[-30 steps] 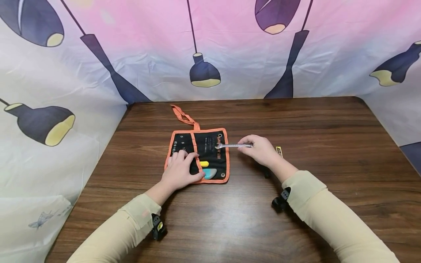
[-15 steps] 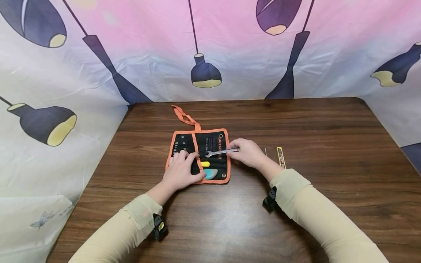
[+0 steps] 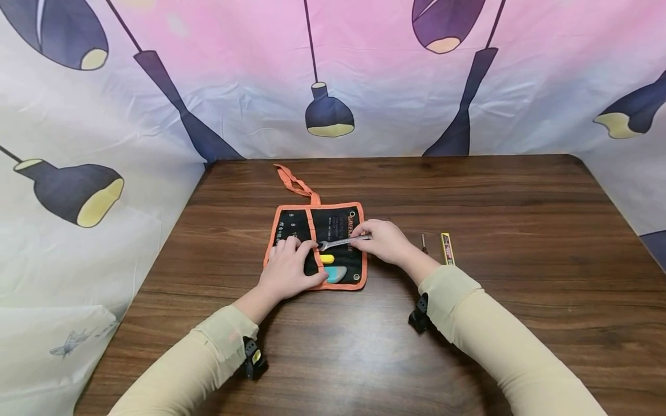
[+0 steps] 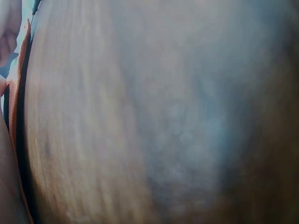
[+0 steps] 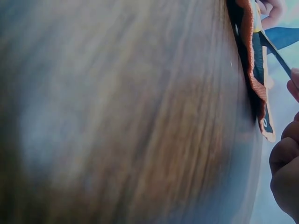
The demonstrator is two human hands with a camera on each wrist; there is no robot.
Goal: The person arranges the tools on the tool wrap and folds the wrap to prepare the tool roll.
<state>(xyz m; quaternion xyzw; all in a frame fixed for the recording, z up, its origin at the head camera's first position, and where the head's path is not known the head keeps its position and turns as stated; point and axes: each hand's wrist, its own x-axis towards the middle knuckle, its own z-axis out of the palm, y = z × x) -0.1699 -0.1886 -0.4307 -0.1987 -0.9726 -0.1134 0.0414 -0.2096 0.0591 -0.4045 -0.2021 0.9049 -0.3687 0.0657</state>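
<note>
A black tool pouch with orange trim lies flat on the table. My left hand rests on its left half, index fingertip and thumb spread along the orange strip at the pocket edge. Between the fingertips of my right hand is the end of a silver wrench. Its open-ended head points left and reaches the strip beside my left index finger. A yellow handle and a teal-and-grey tool end stick out of the pockets. In the right wrist view, the wrench slants down towards the pouch trim.
Right of the pouch lie a thin rod with a dark red handle and a slim yellow box, partly hidden by my right arm. An orange tie strap trails behind the pouch. A printed cloth hangs behind the brown table.
My right hand has moved left with the wrench, bringing the wrench head from above the printed panel down to the orange strip. My left hand has stayed on the pouch.
</note>
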